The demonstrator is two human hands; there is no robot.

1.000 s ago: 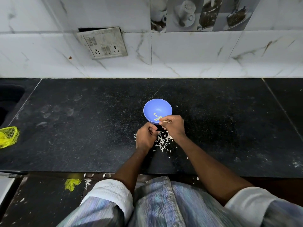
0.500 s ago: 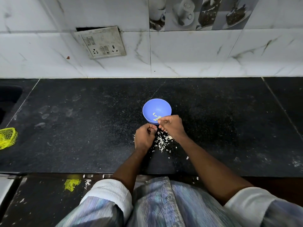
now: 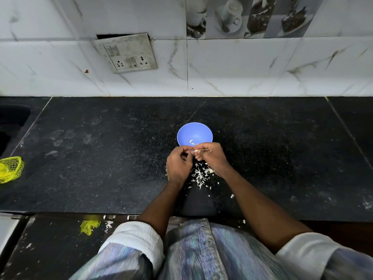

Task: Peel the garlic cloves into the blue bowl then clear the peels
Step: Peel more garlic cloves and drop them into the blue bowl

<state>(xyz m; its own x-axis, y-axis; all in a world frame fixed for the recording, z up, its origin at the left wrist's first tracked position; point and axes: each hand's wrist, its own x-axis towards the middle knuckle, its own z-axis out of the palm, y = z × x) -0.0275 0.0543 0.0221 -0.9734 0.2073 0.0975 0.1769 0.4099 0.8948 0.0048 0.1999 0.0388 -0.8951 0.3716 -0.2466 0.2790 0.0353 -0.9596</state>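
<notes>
head view is showing both hands meeting at the near rim of the bowl. the left hand and right hand are pinching one clove between fingertips. better to be stripping skin toward the peels, just nearer than the bowl. the clove is looking pale, small, mostly hidden.

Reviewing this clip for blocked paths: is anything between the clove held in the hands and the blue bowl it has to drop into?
Nothing visible stands in the way. Both hands, left hand and right hand, pinch the garlic clove right at the near rim of the blue bowl, whose mouth is open. The peels lie nearer the person, under the hands.
</notes>
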